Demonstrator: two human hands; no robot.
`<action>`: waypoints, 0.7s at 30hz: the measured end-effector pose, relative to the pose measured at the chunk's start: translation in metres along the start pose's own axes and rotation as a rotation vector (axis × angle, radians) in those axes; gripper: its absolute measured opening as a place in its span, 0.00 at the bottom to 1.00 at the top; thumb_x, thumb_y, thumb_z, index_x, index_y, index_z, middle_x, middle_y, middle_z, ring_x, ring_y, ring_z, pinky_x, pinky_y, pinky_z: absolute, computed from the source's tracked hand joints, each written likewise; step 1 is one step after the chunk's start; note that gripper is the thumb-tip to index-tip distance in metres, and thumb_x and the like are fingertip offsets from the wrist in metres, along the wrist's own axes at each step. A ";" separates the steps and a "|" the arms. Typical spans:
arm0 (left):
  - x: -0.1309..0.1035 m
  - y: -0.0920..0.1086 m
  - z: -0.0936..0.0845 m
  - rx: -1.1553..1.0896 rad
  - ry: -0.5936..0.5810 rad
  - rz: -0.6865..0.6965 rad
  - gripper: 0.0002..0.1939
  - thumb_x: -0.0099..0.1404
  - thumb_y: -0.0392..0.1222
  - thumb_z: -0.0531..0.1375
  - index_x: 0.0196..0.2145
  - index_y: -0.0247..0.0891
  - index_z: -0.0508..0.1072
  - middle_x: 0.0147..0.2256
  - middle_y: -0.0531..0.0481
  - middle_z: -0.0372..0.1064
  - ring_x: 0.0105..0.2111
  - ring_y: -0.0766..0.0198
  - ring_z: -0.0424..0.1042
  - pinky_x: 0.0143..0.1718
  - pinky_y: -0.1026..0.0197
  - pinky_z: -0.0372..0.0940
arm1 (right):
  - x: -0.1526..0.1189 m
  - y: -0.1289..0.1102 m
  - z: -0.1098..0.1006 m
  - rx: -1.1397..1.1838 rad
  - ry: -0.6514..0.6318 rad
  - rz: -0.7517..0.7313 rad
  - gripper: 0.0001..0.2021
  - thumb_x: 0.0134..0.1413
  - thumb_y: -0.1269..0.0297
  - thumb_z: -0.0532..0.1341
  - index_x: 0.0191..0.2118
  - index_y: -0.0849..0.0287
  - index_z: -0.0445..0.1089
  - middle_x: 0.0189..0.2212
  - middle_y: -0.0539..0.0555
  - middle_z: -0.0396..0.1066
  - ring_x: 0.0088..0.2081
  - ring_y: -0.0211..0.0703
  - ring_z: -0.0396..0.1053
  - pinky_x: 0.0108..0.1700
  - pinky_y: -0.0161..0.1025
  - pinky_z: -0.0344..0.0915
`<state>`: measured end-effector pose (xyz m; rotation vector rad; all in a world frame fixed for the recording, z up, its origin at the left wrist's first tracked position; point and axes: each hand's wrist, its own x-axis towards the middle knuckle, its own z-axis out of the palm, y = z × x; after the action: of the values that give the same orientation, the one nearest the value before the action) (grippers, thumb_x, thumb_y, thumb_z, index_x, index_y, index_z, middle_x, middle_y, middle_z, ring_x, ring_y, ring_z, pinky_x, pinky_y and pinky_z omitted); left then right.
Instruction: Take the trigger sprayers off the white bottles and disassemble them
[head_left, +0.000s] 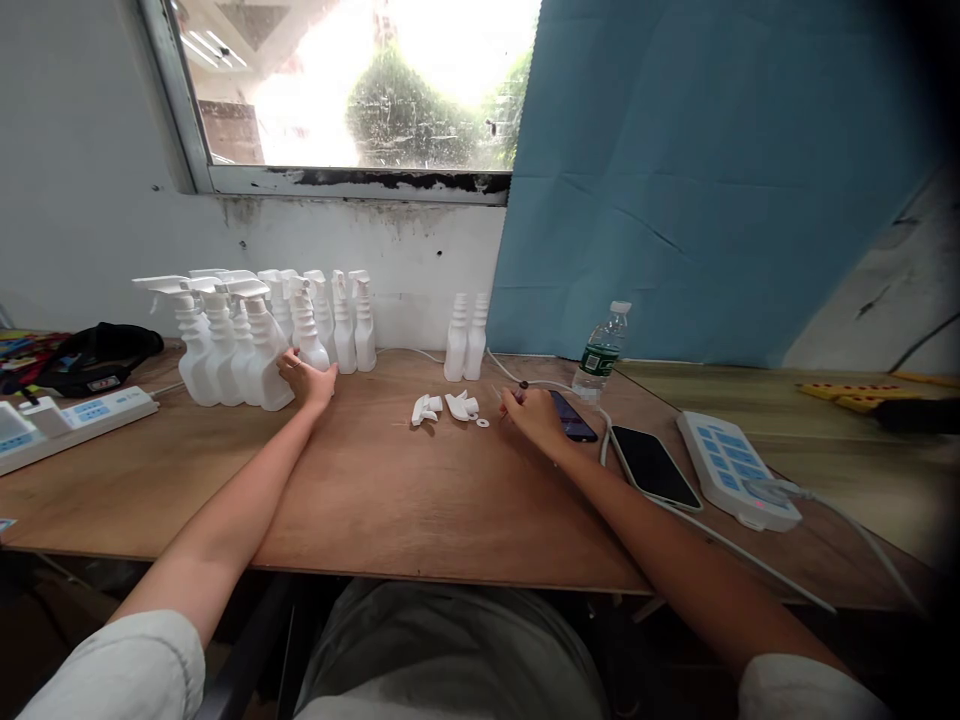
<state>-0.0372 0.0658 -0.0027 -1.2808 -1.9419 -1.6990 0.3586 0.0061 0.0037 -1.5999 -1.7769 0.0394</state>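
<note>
My left hand (pixel 309 382) is closed around the lower part of a white spray bottle (pixel 306 325), which stands at the front of a cluster of similar bottles with trigger heads. My right hand (pixel 536 415) is low over the table with its fingers pinched together; a thin pale sliver shows at the fingertips, too small to name. Between my hands lie two loose white trigger heads, one on the left (pixel 426 409) and one on the right (pixel 460 405). A small white ring (pixel 482 423) rests beside the right one.
Two headless white bottles (pixel 475 345) stand by the wall. At right are a clear water bottle (pixel 600 355), a dark phone (pixel 573 416), another phone (pixel 654 466) and a power strip (pixel 731 470) with cables. Another power strip (pixel 112 408) and a black strap (pixel 105 360) lie left.
</note>
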 end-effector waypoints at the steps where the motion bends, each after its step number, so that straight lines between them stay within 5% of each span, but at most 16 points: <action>1: -0.004 -0.001 0.003 -0.002 -0.011 -0.057 0.38 0.47 0.41 0.69 0.52 0.33 0.55 0.55 0.30 0.55 0.58 0.40 0.56 0.57 0.40 0.55 | 0.000 0.000 0.000 0.004 0.000 -0.002 0.23 0.59 0.57 0.52 0.20 0.60 0.75 0.17 0.56 0.72 0.26 0.47 0.74 0.33 0.36 0.61; 5: -0.015 -0.008 0.014 -0.019 -0.094 -0.191 0.42 0.44 0.43 0.70 0.54 0.34 0.56 0.58 0.29 0.53 0.58 0.38 0.57 0.54 0.39 0.59 | -0.001 -0.001 0.001 0.007 -0.015 0.002 0.24 0.60 0.54 0.52 0.19 0.60 0.74 0.16 0.56 0.72 0.26 0.47 0.73 0.34 0.37 0.61; 11: -0.010 -0.018 0.018 -0.093 -0.247 -0.230 0.30 0.50 0.38 0.63 0.52 0.33 0.65 0.47 0.34 0.69 0.49 0.41 0.70 0.49 0.45 0.65 | -0.004 -0.003 -0.003 0.141 0.139 -0.045 0.28 0.62 0.45 0.49 0.29 0.61 0.76 0.25 0.58 0.76 0.31 0.47 0.74 0.34 0.36 0.63; 16: -0.016 0.002 0.006 -0.140 -0.255 0.178 0.32 0.55 0.34 0.59 0.58 0.38 0.63 0.53 0.40 0.67 0.55 0.49 0.65 0.57 0.49 0.60 | -0.003 -0.005 -0.007 0.580 0.035 0.062 0.29 0.57 0.36 0.50 0.38 0.60 0.71 0.14 0.49 0.66 0.13 0.38 0.63 0.17 0.33 0.56; 21: -0.029 0.032 -0.001 -0.134 -0.330 0.584 0.28 0.62 0.34 0.53 0.60 0.43 0.65 0.60 0.48 0.61 0.63 0.55 0.53 0.63 0.50 0.50 | -0.003 -0.014 -0.011 1.030 -0.257 0.174 0.25 0.52 0.39 0.59 0.39 0.59 0.67 0.34 0.59 0.77 0.26 0.43 0.75 0.22 0.34 0.68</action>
<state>0.0029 0.0499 -0.0016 -2.0358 -1.3939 -1.3946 0.3521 -0.0046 0.0167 -0.9779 -1.3811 1.0934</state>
